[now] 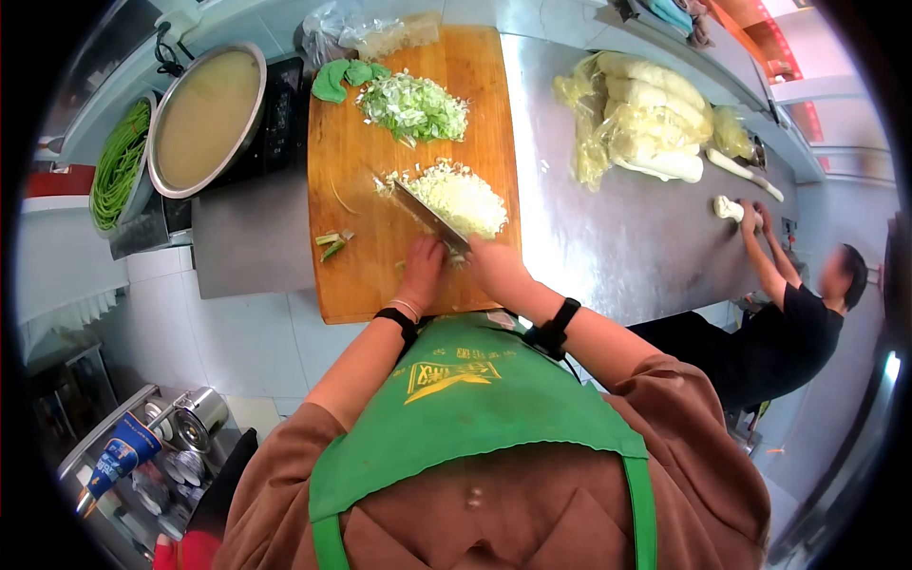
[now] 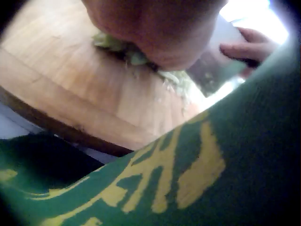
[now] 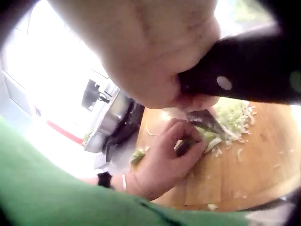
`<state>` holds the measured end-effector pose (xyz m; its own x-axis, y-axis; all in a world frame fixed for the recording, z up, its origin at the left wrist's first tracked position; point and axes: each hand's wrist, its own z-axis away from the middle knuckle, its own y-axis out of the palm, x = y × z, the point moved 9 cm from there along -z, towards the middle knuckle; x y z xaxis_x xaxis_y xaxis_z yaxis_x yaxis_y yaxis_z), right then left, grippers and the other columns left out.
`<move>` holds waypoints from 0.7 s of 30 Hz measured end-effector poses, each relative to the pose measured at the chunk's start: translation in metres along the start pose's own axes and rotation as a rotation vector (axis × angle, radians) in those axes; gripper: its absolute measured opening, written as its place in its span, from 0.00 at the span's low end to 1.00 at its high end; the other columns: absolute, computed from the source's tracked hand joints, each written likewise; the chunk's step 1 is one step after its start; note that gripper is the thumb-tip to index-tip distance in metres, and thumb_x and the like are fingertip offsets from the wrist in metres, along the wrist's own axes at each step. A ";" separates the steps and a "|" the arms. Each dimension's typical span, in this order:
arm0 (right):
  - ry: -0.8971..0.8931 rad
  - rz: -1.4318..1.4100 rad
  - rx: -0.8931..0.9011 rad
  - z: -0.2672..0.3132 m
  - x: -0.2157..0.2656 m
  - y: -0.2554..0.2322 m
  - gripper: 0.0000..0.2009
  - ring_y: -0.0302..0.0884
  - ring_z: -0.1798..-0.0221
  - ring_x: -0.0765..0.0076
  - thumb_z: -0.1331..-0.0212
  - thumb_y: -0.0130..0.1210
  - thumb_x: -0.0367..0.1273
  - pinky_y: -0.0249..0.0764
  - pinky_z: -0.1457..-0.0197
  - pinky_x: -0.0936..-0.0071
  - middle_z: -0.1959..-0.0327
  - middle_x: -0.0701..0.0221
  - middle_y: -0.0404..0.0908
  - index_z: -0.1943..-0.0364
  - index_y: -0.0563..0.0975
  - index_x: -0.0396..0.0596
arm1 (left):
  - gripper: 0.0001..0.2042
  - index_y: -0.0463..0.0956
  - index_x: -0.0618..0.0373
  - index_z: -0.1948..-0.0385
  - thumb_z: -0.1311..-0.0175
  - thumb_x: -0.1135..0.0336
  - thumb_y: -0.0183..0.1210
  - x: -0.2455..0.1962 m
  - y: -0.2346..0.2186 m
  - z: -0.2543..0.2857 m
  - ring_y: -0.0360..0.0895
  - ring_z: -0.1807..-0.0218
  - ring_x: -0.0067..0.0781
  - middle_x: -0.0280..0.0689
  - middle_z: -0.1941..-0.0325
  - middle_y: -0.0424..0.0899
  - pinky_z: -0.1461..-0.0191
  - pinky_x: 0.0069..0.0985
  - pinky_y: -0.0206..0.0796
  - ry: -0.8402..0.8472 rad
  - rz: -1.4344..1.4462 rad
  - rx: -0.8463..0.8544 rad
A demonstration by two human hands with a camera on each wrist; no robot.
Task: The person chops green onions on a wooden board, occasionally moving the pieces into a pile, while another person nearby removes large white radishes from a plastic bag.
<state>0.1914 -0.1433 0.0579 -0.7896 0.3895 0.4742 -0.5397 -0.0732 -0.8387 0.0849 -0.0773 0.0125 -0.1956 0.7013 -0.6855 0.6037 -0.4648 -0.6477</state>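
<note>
My right hand (image 1: 501, 273) grips a kitchen knife by its black handle (image 3: 244, 66). The broad blade (image 1: 429, 217) points away and to the left, along the near side of a pile of finely chopped pale leek (image 1: 465, 198). Close beside the blade, my left hand (image 1: 425, 271) holds a bunch of leek (image 2: 134, 56) down on the wooden cutting board (image 1: 356, 256), its fingers curled over it. In the right wrist view the left hand's (image 3: 167, 160) fingertips are right at the blade and the cut pieces.
Greener chopped leek (image 1: 415, 106) and green leaves (image 1: 332, 81) lie farther up the board; trimmings (image 1: 332, 245) lie at left. Left stands a basin of cloudy liquid (image 1: 211, 119) near green stalks (image 1: 122, 166). On the steel counter (image 1: 579, 247) are bagged white vegetables (image 1: 655, 114); another person (image 1: 788, 323) works at right.
</note>
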 end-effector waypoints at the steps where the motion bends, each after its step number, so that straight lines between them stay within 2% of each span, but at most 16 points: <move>1: 0.002 0.002 0.007 0.003 -0.003 0.009 0.06 0.83 0.66 0.39 0.31 0.52 0.31 0.77 0.63 0.46 0.69 0.52 0.84 0.58 0.72 0.44 | 0.10 0.74 0.59 0.63 0.46 0.77 0.62 -0.001 0.000 0.002 0.71 0.52 0.57 0.48 0.56 0.74 0.47 0.47 0.67 -0.007 0.005 0.000; 3: -0.011 -0.019 -0.101 0.001 -0.001 0.011 0.08 0.82 0.65 0.36 0.30 0.54 0.33 0.76 0.61 0.43 0.69 0.49 0.83 0.58 0.72 0.43 | 0.10 0.74 0.59 0.62 0.46 0.77 0.62 0.004 0.005 0.001 0.71 0.51 0.56 0.47 0.56 0.74 0.46 0.47 0.67 -0.058 -0.003 0.068; 8: -0.001 -0.101 -0.054 -0.009 0.002 -0.009 0.08 0.82 0.65 0.35 0.31 0.54 0.33 0.76 0.60 0.43 0.70 0.49 0.83 0.57 0.72 0.43 | 0.11 0.74 0.59 0.62 0.46 0.76 0.63 -0.006 -0.007 -0.004 0.71 0.51 0.56 0.46 0.57 0.74 0.46 0.47 0.67 -0.004 -0.026 0.012; 10: 0.023 -0.101 -0.022 -0.001 -0.002 0.002 0.08 0.81 0.66 0.34 0.31 0.54 0.33 0.75 0.61 0.43 0.71 0.50 0.83 0.57 0.72 0.43 | 0.11 0.74 0.59 0.62 0.46 0.76 0.63 -0.001 -0.003 0.001 0.71 0.51 0.56 0.46 0.57 0.74 0.46 0.47 0.67 -0.018 -0.026 0.002; 12: -0.005 -0.054 -0.104 0.003 0.000 0.010 0.09 0.81 0.67 0.33 0.31 0.55 0.33 0.76 0.63 0.43 0.71 0.49 0.83 0.57 0.72 0.42 | 0.12 0.74 0.58 0.62 0.47 0.76 0.64 0.010 0.010 0.006 0.71 0.50 0.56 0.46 0.55 0.74 0.45 0.47 0.67 -0.060 0.036 0.075; 16: -0.002 -0.055 -0.139 -0.012 0.006 0.004 0.07 0.83 0.67 0.38 0.32 0.54 0.32 0.78 0.64 0.46 0.71 0.51 0.83 0.58 0.72 0.42 | 0.12 0.73 0.58 0.62 0.47 0.76 0.64 0.000 -0.005 0.002 0.70 0.49 0.57 0.47 0.54 0.74 0.45 0.47 0.67 0.014 0.009 0.021; 19: -0.043 -0.114 -0.124 -0.012 0.002 -0.011 0.08 0.82 0.65 0.37 0.31 0.54 0.32 0.77 0.62 0.45 0.69 0.49 0.83 0.57 0.72 0.43 | 0.10 0.75 0.60 0.60 0.44 0.76 0.61 -0.006 -0.018 -0.002 0.72 0.47 0.56 0.48 0.51 0.75 0.41 0.47 0.67 -0.045 0.085 -0.005; 21: -0.041 -0.055 -0.072 -0.004 0.006 -0.007 0.07 0.82 0.66 0.37 0.31 0.54 0.32 0.77 0.63 0.45 0.69 0.50 0.84 0.57 0.72 0.43 | 0.10 0.75 0.61 0.60 0.43 0.75 0.61 0.002 -0.017 0.003 0.72 0.47 0.56 0.48 0.51 0.76 0.41 0.46 0.68 -0.113 0.050 0.066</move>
<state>0.1921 -0.1372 0.0657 -0.7714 0.3531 0.5294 -0.5614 0.0142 -0.8274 0.0715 -0.0700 0.0215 -0.2545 0.6126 -0.7483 0.5634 -0.5349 -0.6296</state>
